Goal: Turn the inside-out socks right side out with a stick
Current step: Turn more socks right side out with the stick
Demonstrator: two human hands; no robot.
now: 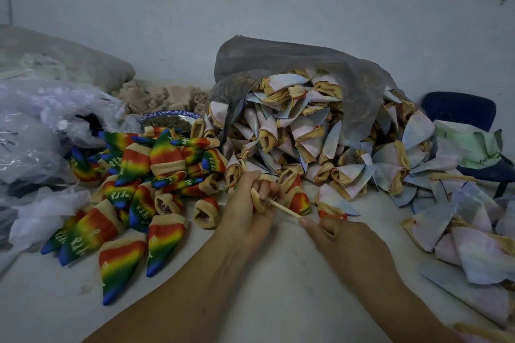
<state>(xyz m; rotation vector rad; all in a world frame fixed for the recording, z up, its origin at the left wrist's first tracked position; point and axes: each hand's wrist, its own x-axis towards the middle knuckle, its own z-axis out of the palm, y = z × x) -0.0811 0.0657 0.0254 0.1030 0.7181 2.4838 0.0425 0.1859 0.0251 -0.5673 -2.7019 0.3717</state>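
Note:
My left hand (245, 211) grips a bunched sock (257, 199) by its tan cuff at the table's middle. A thin wooden stick (284, 207) runs from that cuff down to my right hand (342, 242), which pinches its near end. The stick's far tip is hidden inside the sock. To the left lies a heap of rainbow socks (139, 184), right side out. A big pile of pale, inside-out socks (315, 142) spills from a grey mesh bag (292, 61) behind my hands.
More pale socks (468, 242) lie at the right. Clear plastic bags (47, 131) crowd the left side. A patterned bowl (170, 120) sits behind the rainbow heap. A blue chair (459, 108) stands at the far right by the white wall.

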